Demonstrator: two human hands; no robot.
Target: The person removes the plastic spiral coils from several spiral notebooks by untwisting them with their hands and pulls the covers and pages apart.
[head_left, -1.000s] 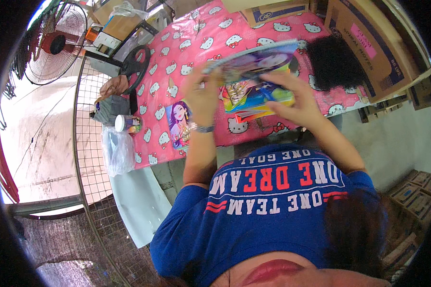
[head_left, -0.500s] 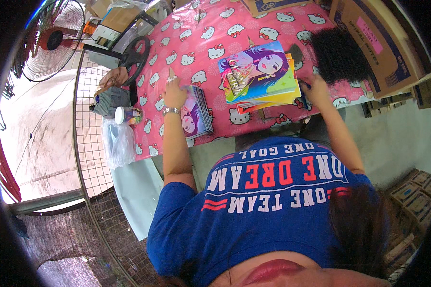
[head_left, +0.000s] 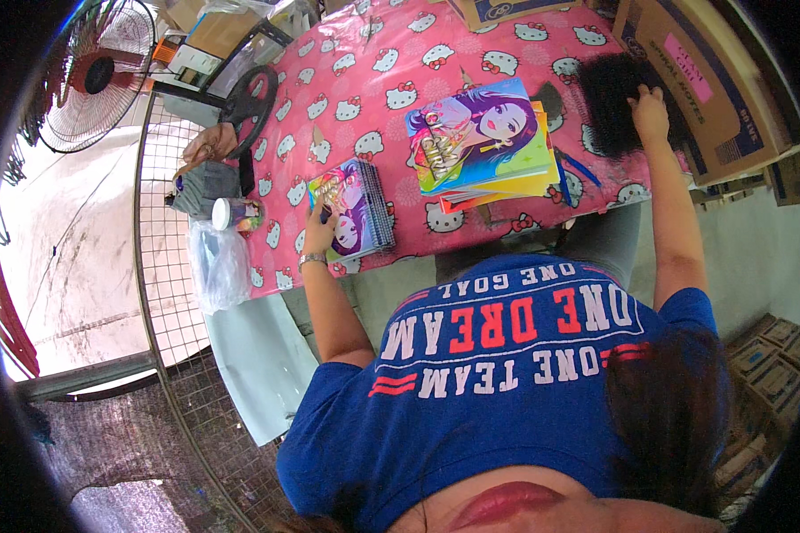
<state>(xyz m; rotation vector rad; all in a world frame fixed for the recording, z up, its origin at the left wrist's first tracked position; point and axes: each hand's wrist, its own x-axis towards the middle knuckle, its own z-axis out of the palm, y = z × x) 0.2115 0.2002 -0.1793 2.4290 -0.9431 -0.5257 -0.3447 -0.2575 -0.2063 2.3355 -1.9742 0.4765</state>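
A small stack of spiral notebooks lies on the table at the left, black coils along its right side and an illustrated cover on top. My left hand touches the stack's left edge, fingers apart. Over at the right, my right hand reaches onto a dense pile of black spiral binding coils, its fingers spread at the pile's edge. Between my hands sits a taller, uneven stack of illustrated covers and coloured sheets. Blue-handled pliers lie by that stack's right side.
Pink patterned cloth covers the table. A large cardboard box borders the coils at right. At the left edge are a lidded jar, a plastic bag and a grey cloth bundle. A fan stands beyond.
My right hand has left the pliers beside the tall stack and moved right to the black coils. My left hand has drawn nearer to me along the notebooks' left edge.
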